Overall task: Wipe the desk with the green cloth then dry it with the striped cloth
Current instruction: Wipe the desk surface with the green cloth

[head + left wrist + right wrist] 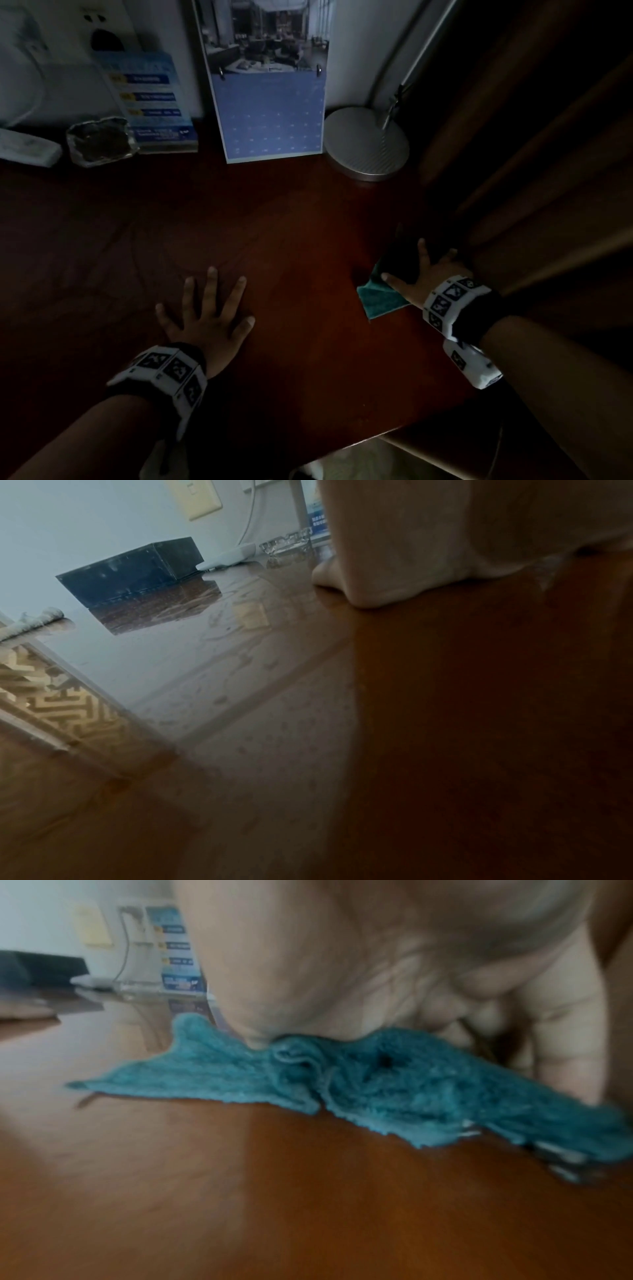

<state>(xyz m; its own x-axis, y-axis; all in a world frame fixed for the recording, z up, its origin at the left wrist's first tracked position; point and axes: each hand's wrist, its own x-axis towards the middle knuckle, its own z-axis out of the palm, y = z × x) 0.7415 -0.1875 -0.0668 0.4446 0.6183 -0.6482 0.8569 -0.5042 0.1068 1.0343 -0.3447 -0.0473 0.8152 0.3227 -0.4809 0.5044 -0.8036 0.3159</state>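
Crumpled teal-green terry cloth [380, 298] lies on the glossy reddish-brown wooden desk [291, 240], at its right edge, in front of the round brushed-metal lamp base [366, 144]. Long axis runs diagonally: one flat pointed corner aims toward the desk's near side, away from the lamp base; the other end goes under the hand toward the desk's right edge. In the right wrist view the cloth is bunched in folds under the palm, with a flat corner spread out to the left.

Right hand [423, 274]: palm down, fingers splayed and straight, pressing on the cloth; not clenched round it.

Left hand [209, 310]: flat on bare desk, fingers spread, holding nothing; well left of the cloth and nearer than the lamp base.

Surface: polished, reflective; faint smears and droplet marks show in the left wrist view.

Room: dim. Left of the lamp base, against the pale wall, stands a blue desk calendar [270, 113]; further left a blue printed leaflet stand [154, 102], a clear glass ashtray [101, 142] and a white remote-like object [27, 147]. A black box [133, 570] sits further left still. A light striped cloth [32, 622] lies at the desk's far left edge, partly cut off.
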